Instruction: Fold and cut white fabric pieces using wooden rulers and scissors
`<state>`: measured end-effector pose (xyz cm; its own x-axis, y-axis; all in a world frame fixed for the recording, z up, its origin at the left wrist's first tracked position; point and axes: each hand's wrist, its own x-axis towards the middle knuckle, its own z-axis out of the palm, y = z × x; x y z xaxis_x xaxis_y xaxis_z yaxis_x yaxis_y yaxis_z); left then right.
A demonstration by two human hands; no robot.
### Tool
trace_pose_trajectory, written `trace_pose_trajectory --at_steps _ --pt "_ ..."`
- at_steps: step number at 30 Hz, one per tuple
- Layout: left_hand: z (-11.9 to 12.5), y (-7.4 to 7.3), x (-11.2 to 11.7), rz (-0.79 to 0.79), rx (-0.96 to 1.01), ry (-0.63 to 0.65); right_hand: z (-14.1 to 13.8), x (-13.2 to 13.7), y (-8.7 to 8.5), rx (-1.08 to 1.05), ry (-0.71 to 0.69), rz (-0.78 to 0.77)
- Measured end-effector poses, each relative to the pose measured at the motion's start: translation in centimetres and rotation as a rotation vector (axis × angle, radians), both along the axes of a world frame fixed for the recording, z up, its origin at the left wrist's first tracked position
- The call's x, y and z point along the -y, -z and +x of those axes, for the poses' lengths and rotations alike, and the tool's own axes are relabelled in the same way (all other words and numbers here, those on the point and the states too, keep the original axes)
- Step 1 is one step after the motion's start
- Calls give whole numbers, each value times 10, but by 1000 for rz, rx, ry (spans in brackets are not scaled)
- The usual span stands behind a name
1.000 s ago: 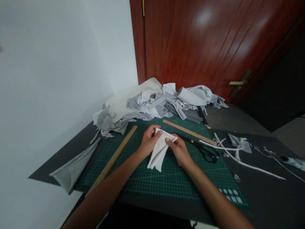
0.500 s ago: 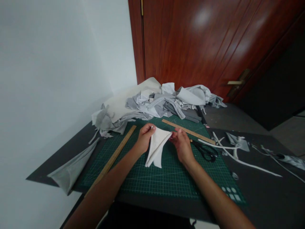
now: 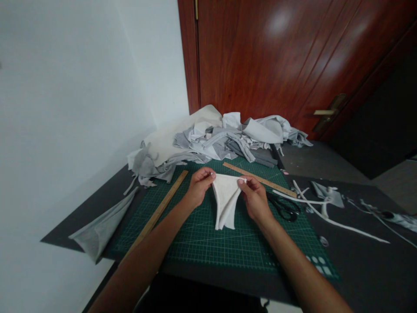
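Note:
A small white piece of fabric (image 3: 226, 200) hangs in a triangle above the green cutting mat (image 3: 202, 234). My left hand (image 3: 199, 188) pinches its upper left corner. My right hand (image 3: 256, 199) pinches its upper right corner. The top edge is stretched between the two hands and the lower tip droops onto the mat. Black scissors (image 3: 284, 207) lie just right of my right hand, partly hidden by it.
A heap of grey and white fabric scraps (image 3: 215, 141) lies behind the mat. One wooden ruler (image 3: 156, 213) lies along the mat's left edge and another (image 3: 260, 179) at its top right. A grey folded cloth (image 3: 100, 228) lies left; white strips (image 3: 329, 208) lie right.
The hands moved apart and drew the cloth's top edge taut. The folded cloth has opened into a wider triangle and shifted slightly right.

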<state>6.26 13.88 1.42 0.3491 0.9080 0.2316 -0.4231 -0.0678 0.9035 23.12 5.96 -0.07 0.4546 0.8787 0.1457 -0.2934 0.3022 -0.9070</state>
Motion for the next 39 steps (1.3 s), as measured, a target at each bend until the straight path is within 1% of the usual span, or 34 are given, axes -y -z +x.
trace_pose_trajectory --at_steps 6,10,16,18,19,21,23,25,27,29,31,33,36,39 --pt "-2 3 -2 43 -83 -32 5 -1 0 13 32 14" --pt "-2 2 -5 15 -29 -71 7 -2 1 65 75 66" --pt "-2 -2 -3 -17 38 -66 6 -1 0 75 94 112" --pt "0 0 -1 -35 29 -33 6 -1 0 92 111 111" --pt "2 2 0 -51 -1 5 6 -1 1 102 119 106" --pt "7 7 4 -76 -96 110 6 -2 2 120 120 95" --pt "13 13 8 -68 -164 204 6 -1 3 134 112 93" --pt "17 17 11 -44 -167 224 6 0 1 132 113 88" --pt "19 19 13 -42 -141 201 4 1 -1 115 86 59" --pt "18 18 12 -52 -116 170 0 2 -2 89 11 6" --pt "16 17 11 -56 -102 148 -4 2 -1 77 -54 -48" --pt "14 16 9 -58 -103 144 -6 1 2 88 -78 -79" --pt "12 16 6 -59 -120 117 -4 -1 9 110 -23 -52" --pt "12 18 3 -31 -154 27 1 -4 12 66 54 -29"
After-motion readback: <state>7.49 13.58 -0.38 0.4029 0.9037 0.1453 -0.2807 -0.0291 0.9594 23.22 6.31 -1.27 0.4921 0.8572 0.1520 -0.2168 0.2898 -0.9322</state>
